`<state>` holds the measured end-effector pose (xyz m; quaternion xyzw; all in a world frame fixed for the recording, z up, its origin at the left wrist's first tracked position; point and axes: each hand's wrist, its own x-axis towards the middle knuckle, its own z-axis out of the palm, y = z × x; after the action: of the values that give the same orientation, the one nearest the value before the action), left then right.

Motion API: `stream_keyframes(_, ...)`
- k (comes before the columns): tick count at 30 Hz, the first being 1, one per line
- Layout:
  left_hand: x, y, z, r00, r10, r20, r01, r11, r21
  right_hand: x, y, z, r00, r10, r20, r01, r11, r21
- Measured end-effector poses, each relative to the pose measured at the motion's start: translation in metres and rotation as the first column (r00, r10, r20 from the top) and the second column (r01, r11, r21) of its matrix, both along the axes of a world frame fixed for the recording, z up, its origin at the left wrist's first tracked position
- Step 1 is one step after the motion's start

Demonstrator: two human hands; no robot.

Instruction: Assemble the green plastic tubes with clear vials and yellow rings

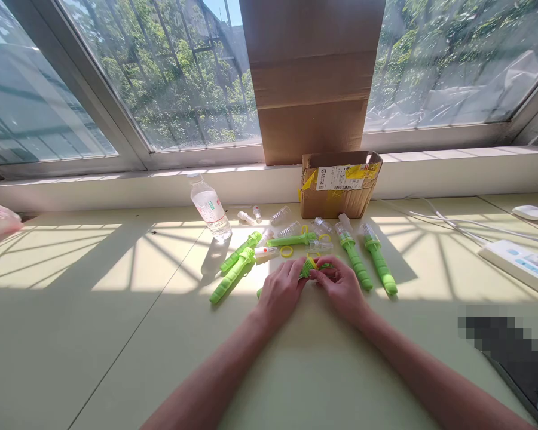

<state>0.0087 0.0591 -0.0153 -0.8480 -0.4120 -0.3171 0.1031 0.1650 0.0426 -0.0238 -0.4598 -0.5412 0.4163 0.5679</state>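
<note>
My left hand [278, 288] is closed around a ridged green plastic handle [304, 269], whose other end pokes out below the wrist. At the handle's near end sits a yellow ring [312, 261], pinched by the fingers of my right hand [344, 291]. Just beyond my hands lies another green handle [291, 240], with a loose yellow ring [286, 251] and a white cylinder with a red dot [265, 252] close by. Two green handles with clear caps [355, 263] lie right of my right hand. Two uncapped green handles [233, 276] lie to the left.
Several clear caps [280, 215] and small white pieces [246, 218] are scattered farther back. A water bottle [210, 209] stands left; an open cardboard box [336, 200] stands by the window. A power strip [517, 263] with cables and a pixelated dark object [511, 352] are on the right.
</note>
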Motion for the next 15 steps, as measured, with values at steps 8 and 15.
stream_keyframes(8, 0.0016, -0.0028, -0.0004, 0.999, 0.046, -0.005, -0.046, 0.998, 0.03, -0.0014, -0.001, 0.0001, 0.997, -0.036, 0.069, 0.035, 0.999, 0.026)
stream_keyframes(15, 0.0012, -0.001, -0.0009, 0.995, 0.094, -0.029, -0.092, 0.995, 0.048, -0.0016, -0.0019, 0.0015, 0.998, -0.05, 0.049, 0.049, 0.999, 0.018)
